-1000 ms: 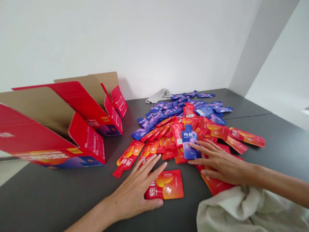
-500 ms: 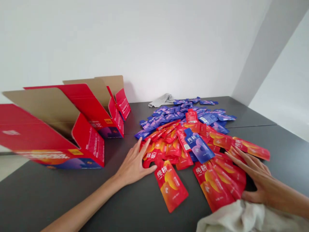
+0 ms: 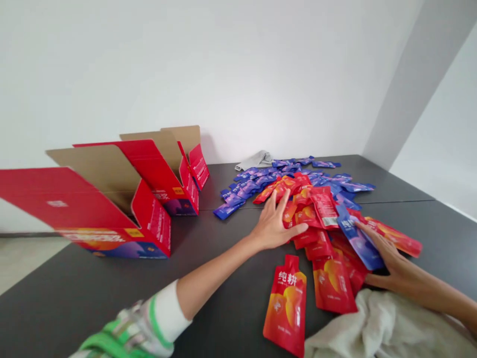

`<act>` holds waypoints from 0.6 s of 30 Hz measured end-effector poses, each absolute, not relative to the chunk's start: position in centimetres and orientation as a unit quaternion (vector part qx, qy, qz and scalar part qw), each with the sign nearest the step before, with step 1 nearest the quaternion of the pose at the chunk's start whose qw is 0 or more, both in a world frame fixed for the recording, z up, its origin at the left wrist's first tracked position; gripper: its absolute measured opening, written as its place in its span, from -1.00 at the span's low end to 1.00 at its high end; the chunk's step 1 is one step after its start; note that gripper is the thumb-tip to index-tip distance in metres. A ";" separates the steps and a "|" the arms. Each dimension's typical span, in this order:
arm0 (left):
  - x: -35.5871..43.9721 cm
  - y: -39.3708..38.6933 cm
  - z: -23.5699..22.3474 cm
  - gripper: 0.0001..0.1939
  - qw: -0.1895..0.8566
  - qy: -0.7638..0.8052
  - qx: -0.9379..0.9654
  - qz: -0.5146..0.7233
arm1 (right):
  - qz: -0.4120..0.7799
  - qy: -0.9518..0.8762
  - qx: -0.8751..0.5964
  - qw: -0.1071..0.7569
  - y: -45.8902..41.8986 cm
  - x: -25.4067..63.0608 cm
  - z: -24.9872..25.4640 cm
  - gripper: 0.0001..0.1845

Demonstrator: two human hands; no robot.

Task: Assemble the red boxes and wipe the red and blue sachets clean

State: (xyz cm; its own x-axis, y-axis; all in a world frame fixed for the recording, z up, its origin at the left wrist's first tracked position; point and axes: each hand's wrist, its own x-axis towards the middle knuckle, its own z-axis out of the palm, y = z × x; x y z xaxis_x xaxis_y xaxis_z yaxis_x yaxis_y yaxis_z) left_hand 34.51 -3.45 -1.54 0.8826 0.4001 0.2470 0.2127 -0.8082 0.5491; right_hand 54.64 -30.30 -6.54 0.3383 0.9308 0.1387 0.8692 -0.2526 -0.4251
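A heap of red spouted pouches (image 3: 307, 214) with a mango-like print lies on the dark table. My left hand (image 3: 276, 221) is against the heap's left side, fingers spread and thumb stretched over the red pouches. At the right side, my right hand (image 3: 387, 258) rests with fingers apart against the pouches, its fingertips by a blue pouch (image 3: 359, 238) that lies slanted on top. Part of the right fingers is hidden. One single red pouch (image 3: 286, 308) lies apart near the front. Behind the red heap spreads a pile of blue pouches (image 3: 249, 186).
Several open red cartons (image 3: 156, 228) stand in a row at the left, flaps up. A grey cloth (image 3: 257, 160) lies by the wall behind the blue pouches. Pale fabric (image 3: 391, 323) covers the front right. The dark table (image 3: 216, 243) meets a white wall.
My left hand has moved right and away, pushing the red pouches into a tighter heap. The blue pouch on top has shifted right. The single red pouch has turned more upright.
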 end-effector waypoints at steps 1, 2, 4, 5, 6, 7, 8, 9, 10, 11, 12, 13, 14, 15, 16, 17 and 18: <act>33.0 -1.7 -1.1 -0.05 0.238 0.180 0.934 0.197 | 0.073 -0.571 -0.787 0.221 -30.4 54.9 -6.8 0.06; 31.3 0.3 -0.8 -0.10 0.210 0.223 0.925 0.224 | 0.074 -0.574 -0.786 0.218 -30.4 55.1 -7.2 0.03; 28.5 4.6 -0.9 -0.14 0.188 0.376 0.870 0.258 | 0.061 -0.575 -0.789 0.209 -30.2 55.6 -8.1 0.00; 27.6 6.6 -1.3 -0.12 0.203 0.459 0.829 0.248 | 0.047 -0.573 -0.792 0.206 -30.1 55.8 -8.7 0.00; 27.2 8.3 -1.8 -0.09 0.222 0.523 0.791 0.226 | 0.032 -0.573 -0.793 0.204 -29.9 56.0 -9.2 0.01; 27.4 9.6 -2.5 -0.06 0.231 0.560 0.767 0.212 | 0.016 -0.572 -0.794 0.205 -29.8 56.1 -9.6 0.01; 28.1 10.5 -3.2 -0.03 0.234 0.582 0.752 0.203 | 0.004 -0.574 -0.793 0.205 -29.7 56.2 -10.0 0.00; 29.4 11.1 -3.8 -0.03 0.230 0.592 0.746 0.199 | -0.004 -0.578 -0.790 0.204 -29.7 56.1 -10.2 -0.01; 30.9 11.2 -4.4 -0.05 0.218 0.594 0.748 0.201 | -0.009 -0.581 -0.789 0.202 -29.7 56.1 -10.3 -0.03; 32.8 11.0 -4.8 -0.07 0.205 0.589 0.755 0.204 | -0.013 -0.581 -0.789 0.198 -29.7 56.0 -10.4 -0.04; 34.6 10.6 -5.1 -0.09 0.193 0.583 0.762 0.206 | -0.019 -0.578 -0.792 0.196 -29.8 55.8 -10.4 -0.05; 36.5 10.0 -5.3 -0.11 0.183 0.574 0.770 0.210 | -0.025 -0.573 -0.796 0.193 -29.8 55.7 -10.3 -0.06; 38.3 9.3 -5.4 -0.12 0.179 0.563 0.778 0.214 | -0.035 -0.568 -0.799 0.193 -29.7 55.5 -10.2 -0.06; 39.9 8.5 -5.4 -0.12 0.180 0.549 0.786 0.219 | -0.045 -0.564 -0.801 0.195 -29.6 55.3 -10.1 -0.06; 41.4 7.7 -5.4 -0.13 0.186 0.537 0.791 0.226 | -0.053 -0.561 -0.802 0.198 -29.5 55.1 -9.9 -0.06; 42.7 7.0 -5.3 -0.14 0.200 0.525 0.794 0.231 | -0.060 -0.558 -0.802 0.204 -29.4 54.9 -9.8 -0.05; 44.0 6.3 -5.2 -0.17 0.225 0.513 0.795 0.234 | -0.065 -0.557 -0.801 0.210 -29.3 54.7 -9.7 -0.05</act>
